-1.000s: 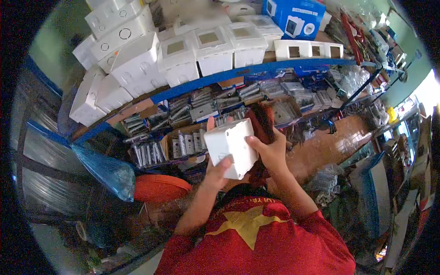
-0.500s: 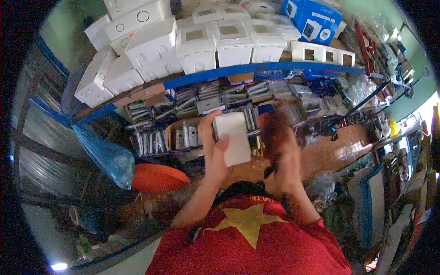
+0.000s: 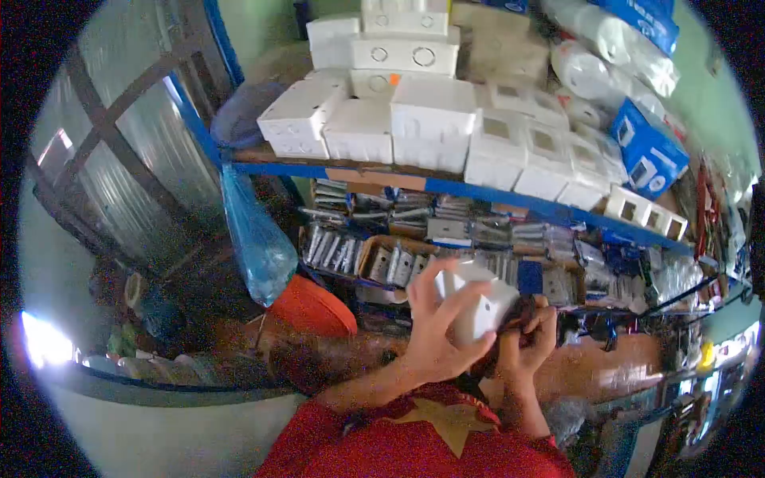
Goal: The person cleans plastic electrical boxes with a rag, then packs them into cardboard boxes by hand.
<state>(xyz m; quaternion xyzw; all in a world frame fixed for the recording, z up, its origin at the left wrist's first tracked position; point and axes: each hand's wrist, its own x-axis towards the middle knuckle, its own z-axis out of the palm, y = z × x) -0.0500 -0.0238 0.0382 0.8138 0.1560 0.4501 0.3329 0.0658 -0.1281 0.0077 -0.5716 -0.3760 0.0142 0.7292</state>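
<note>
A small white box (image 3: pixel 488 313) is in my left hand (image 3: pixel 445 328), tilted, with its end toward the right. The fingers and thumb wrap around its sides, and a small dark hole shows in its near end. My right hand (image 3: pixel 532 342) is closed just right of the box. Its fingers grip a dark brown thing (image 3: pixel 518 311), cloth-like but too blurred to name, which is against the right end of the box. Both hands are in front of the lower shelf, above my red shirt (image 3: pixel 382 438) with a yellow star.
White junction boxes (image 3: pixel 434 119) are stacked on the blue-edged upper shelf (image 3: pixel 446 188). Packed switch plates (image 3: pixel 335 248) fill cartons below. A blue plastic bag (image 3: pixel 259 247) hangs at left above a red round stool (image 3: pixel 315 307). A blue carton (image 3: pixel 649 151) is at upper right.
My view has turned left, so the shelves appear farther right. The white box has been tilted, and my right hand has brought the dark brown thing against its end.
</note>
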